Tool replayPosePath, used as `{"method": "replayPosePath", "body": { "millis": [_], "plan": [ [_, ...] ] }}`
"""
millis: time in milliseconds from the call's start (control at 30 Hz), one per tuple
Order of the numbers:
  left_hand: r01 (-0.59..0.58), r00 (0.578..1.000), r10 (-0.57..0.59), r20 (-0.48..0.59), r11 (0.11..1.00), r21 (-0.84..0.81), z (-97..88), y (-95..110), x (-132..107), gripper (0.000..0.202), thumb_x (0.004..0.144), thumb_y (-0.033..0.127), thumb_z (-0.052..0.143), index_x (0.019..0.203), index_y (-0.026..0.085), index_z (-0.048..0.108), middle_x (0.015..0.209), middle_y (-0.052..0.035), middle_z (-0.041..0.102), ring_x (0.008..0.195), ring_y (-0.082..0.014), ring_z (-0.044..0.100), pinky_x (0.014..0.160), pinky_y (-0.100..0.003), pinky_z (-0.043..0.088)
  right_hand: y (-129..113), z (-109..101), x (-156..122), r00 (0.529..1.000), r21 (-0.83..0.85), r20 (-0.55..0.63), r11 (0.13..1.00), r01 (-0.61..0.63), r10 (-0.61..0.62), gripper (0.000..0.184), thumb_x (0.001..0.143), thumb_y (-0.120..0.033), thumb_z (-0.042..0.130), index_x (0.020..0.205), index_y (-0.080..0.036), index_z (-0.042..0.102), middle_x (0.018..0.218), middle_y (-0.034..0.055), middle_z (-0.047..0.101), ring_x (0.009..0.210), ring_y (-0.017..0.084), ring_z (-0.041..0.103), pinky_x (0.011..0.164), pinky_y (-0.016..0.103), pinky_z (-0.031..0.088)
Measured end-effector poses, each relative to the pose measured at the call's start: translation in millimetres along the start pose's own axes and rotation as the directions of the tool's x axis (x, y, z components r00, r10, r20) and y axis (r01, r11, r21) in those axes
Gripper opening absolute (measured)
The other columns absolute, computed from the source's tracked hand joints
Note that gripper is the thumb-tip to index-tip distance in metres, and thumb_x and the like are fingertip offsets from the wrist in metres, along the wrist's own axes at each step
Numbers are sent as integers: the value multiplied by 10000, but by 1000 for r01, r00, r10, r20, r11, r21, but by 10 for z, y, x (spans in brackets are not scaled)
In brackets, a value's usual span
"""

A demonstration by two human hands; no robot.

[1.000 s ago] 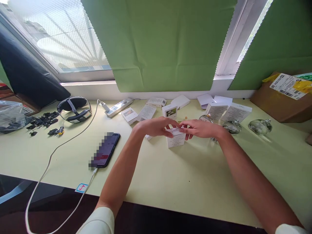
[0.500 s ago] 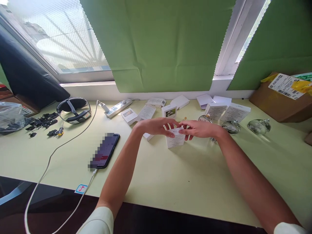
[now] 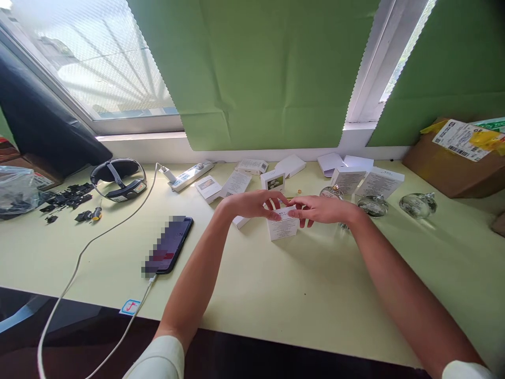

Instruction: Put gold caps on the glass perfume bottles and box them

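A small white printed box [image 3: 283, 230] stands upright on the table, its text side toward me. My left hand [image 3: 261, 206] grips its top left edge, thumb in front and fingers behind. From the other side my right hand [image 3: 315, 209] holds the top right edge, the thumb pressed on the front. The fingertips behind the box are partly hidden. Just beyond, a white box with a flower picture [image 3: 273, 181] stands upright. Close to my right hand are a clear glass bottle [image 3: 332, 192] and a second glass bottle [image 3: 372, 206].
More white boxes [image 3: 235, 184] lie toward the wall. A third glass bottle [image 3: 418, 205] and a cardboard box [image 3: 453, 163] are at the right. Leftward are a phone [image 3: 169, 246] on a white cable [image 3: 81, 258], a power strip [image 3: 192, 176], a headset [image 3: 118, 179] and black parts [image 3: 69, 197].
Both hands keep their hold on the white box, with hardly any movement. The whole view has shifted very slightly.
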State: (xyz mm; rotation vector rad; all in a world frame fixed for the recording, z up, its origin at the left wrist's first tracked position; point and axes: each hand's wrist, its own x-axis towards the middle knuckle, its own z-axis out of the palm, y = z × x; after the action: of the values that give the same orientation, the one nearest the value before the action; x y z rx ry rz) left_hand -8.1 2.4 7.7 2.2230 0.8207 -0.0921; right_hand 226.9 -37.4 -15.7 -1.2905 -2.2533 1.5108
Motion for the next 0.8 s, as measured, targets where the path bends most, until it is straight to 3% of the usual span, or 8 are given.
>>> {"method": "replayPosePath", "body": {
  "millis": [200, 300, 367, 433, 500, 567, 667, 800],
  "plan": [
    [21, 999, -17, -49, 995, 94, 30, 98, -65, 544, 870, 517, 578, 1351, 282, 479, 1226, -63, 609, 1069, -185, 590, 780, -254, 444, -78, -90, -161, 994, -106, -103, 994, -36, 25, 606, 859, -662, 500, 1281, -232, 558, 984, 81, 676, 822, 209, 645, 681, 318, 524],
    [53, 998, -45, -52, 986, 155, 60, 158, -76, 617, 822, 520, 634, 1374, 303, 462, 1212, -58, 608, 1033, -196, 589, 739, -250, 433, -89, -256, -440, 959, -84, -282, 996, -27, 3, 528, 854, -640, 530, 1199, -248, 605, 901, 60, 677, 772, 197, 624, 691, 328, 504],
    [112, 993, -101, -65, 972, 206, 72, 183, -72, 616, 809, 517, 644, 1367, 320, 475, 1183, -54, 614, 1007, -206, 588, 712, -253, 420, -36, -391, -656, 853, -55, -521, 998, -19, -13, 451, 860, -609, 549, 1127, -257, 637, 844, 49, 661, 747, 187, 608, 692, 335, 483],
    [151, 987, -133, -88, 957, 247, 76, 192, -63, 584, 820, 505, 627, 1358, 323, 491, 1154, -54, 622, 988, -211, 586, 701, -257, 410, 65, -522, -842, 648, -55, -760, 998, 21, -55, 358, 874, -537, 577, 1061, -243, 654, 804, 45, 640, 725, 167, 581, 697, 336, 465],
    [155, 985, -127, -115, 948, 277, 72, 189, -51, 550, 840, 481, 598, 1353, 309, 501, 1132, -55, 632, 969, -209, 587, 703, -260, 406, 189, -632, -969, 453, -58, -888, 997, 53, -76, 271, 874, -458, 602, 1006, -228, 661, 760, 35, 616, 681, 142, 545, 687, 336, 455],
    [144, 984, -104, -145, 944, 298, 63, 177, -42, 520, 851, 449, 576, 1341, 286, 513, 1130, -55, 643, 958, -204, 588, 711, -262, 406, 308, -714, -1038, 328, -45, -943, 997, 62, -63, 224, 863, -412, 623, 962, -216, 661, 733, 28, 594, 659, 132, 528, 658, 330, 448],
    [131, 982, -80, -172, 943, 307, 38, 150, -51, 497, 849, 418, 570, 1318, 261, 525, 1152, -54, 653, 954, -199, 595, 727, -264, 417, 444, -787, -1068, 253, -9, -967, 997, 75, -27, 223, 839, -408, 653, 932, -206, 662, 742, 39, 603, 659, 138, 546, 618, 322, 453],
    [214, 958, -133, -254, 923, 321, -12, 106, -105, 479, 838, 430, 567, 1294, 284, 533, 1127, -42, 664, 999, -218, 591, 774, -286, 438, 550, -821, -1045, 232, -3, -972, 995, 100, -26, 235, 818, -453, 669, 929, -246, 670, 771, 27, 615, 695, 161, 566, 604, 321, 474]
  ]
}}
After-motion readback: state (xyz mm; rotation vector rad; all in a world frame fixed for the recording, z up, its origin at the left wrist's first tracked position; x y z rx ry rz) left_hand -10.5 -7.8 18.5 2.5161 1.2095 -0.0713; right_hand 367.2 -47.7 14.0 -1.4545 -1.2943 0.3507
